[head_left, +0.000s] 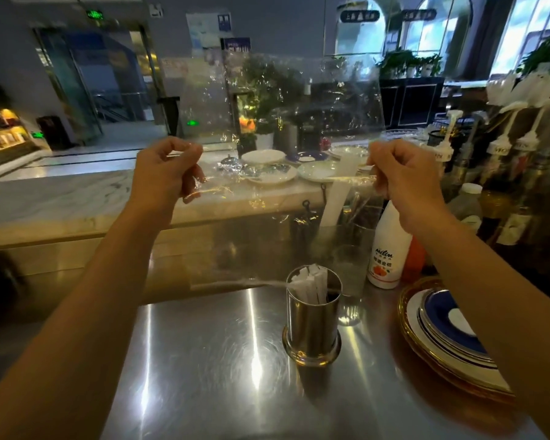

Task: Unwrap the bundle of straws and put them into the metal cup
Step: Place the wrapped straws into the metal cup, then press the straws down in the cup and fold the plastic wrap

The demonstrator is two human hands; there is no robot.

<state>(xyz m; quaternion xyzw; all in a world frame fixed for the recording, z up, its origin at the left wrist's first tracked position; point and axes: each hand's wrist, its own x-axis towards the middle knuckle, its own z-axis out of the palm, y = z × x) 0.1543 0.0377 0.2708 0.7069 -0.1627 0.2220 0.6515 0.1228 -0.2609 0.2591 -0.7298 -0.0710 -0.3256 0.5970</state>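
already the paper-sleeved straws [310,285] stand in the metal cup [311,325] on the steel counter [210,360], so with the left hand [165,171] and right hand [404,176] each pinching the emptied clear wrapper [283,115] aloft, what remains is likely discarding it.

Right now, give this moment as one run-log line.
left hand: pinching wrap | right hand: pinching wrap | wrap: spread open, empty | straws: in cup | cup: upright on counter
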